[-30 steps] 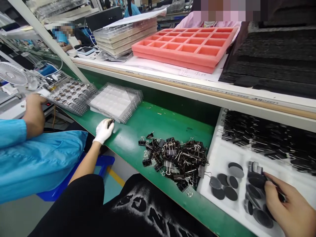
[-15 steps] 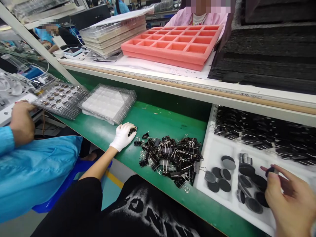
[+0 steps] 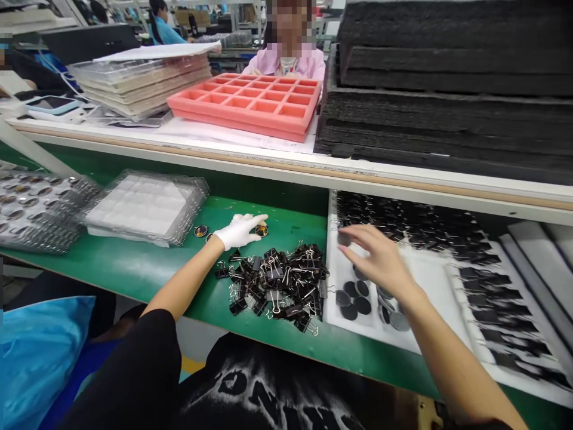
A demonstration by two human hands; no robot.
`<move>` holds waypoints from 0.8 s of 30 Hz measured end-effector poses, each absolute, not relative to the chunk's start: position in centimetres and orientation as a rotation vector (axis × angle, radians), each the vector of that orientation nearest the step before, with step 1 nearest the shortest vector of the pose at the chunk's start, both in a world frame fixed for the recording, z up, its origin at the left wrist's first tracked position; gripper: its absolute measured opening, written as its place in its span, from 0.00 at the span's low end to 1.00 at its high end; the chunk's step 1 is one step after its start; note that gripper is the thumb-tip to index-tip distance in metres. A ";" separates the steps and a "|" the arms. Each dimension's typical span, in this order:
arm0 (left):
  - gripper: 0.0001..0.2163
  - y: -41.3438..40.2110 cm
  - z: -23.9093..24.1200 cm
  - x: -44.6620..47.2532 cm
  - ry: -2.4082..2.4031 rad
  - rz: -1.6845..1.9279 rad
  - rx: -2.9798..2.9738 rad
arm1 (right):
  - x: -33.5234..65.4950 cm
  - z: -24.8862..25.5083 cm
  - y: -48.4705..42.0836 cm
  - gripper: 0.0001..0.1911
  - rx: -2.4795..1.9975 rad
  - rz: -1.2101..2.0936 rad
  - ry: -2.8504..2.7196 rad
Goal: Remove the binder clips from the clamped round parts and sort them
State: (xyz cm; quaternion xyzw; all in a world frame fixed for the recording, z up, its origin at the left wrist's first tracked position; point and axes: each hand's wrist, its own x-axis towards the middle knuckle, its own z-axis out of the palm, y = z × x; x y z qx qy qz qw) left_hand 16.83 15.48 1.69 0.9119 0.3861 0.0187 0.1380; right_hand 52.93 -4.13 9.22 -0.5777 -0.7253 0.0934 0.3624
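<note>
My left hand (image 3: 239,230) wears a white glove and lies with fingers stretched out on the green bench (image 3: 147,269). Its fingertips touch a small round gold-rimmed disc (image 3: 262,230), and a second such disc (image 3: 201,230) lies to its left. Just in front of it is a pile of black binder clips (image 3: 273,285). My bare right hand (image 3: 380,258) hovers over the left part of a white tray (image 3: 430,280), pinching a dark disc (image 3: 343,239) at its fingertips. More dark discs (image 3: 353,297) lie on the tray under my wrist.
Rows of black clips (image 3: 447,227) fill the tray's back. A stack of clear blister trays (image 3: 147,206) and a tray of round parts (image 3: 31,206) sit at left. The upper shelf holds a pink foam tray (image 3: 250,101) and black foam sheets (image 3: 447,89). A person in pink (image 3: 290,63) faces me.
My view swung right. My left hand slid right along the bench and opened flat by a disc. My right hand lifted from the discs and moved left with a dark disc.
</note>
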 end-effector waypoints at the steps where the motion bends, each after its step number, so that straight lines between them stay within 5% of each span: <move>1: 0.37 15.6 1.5 17.7 1.051 0.057 2.621 | 51.9 9.2 -2.4 0.14 -1.445 0.344 -1.959; 10: 0.43 15.0 0.5 19.6 0.905 0.291 2.501 | 45.2 5.3 10.7 0.20 -1.264 0.630 -2.379; 24: 0.42 14.8 -0.3 20.3 1.026 0.266 2.554 | 43.6 3.5 11.5 0.30 -1.132 0.924 -2.332</move>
